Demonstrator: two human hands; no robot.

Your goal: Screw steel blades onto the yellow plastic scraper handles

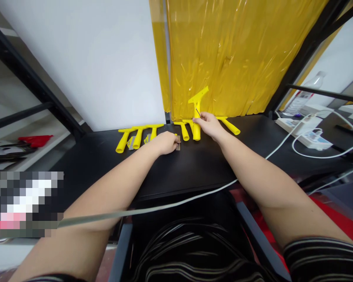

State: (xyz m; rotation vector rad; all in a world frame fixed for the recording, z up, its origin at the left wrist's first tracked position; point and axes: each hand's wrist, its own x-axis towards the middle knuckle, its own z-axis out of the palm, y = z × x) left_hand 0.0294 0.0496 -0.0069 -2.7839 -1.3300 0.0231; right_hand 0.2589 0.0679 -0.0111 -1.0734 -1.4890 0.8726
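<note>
My right hand (pixel 210 124) is closed around a yellow T-shaped squeegee handle (pixel 197 96), held upright with its wide head up. A thin dark sliver shows by my right fingertips; its kind is unclear. My left hand (pixel 168 143) is low on the black tabletop, fingers bent together over a small grey-brown flat piece (pixel 178 145). Left of that hand lie several more yellow handles (pixel 137 138), with small grey-and-yellow pieces (pixel 131 142) between them. Another yellow handle (pixel 184 131) lies between my hands, and one (pixel 231 126) rests to the right of my right hand.
Behind the black table (pixel 102 156) stand a white panel (pixel 106 58) and a yellow plastic sheet (pixel 232 51). On the right are a power strip (pixel 307 133) with white cords and a plastic bottle (pixel 304 94). A pale cable (pixel 176 204) crosses in front of my body.
</note>
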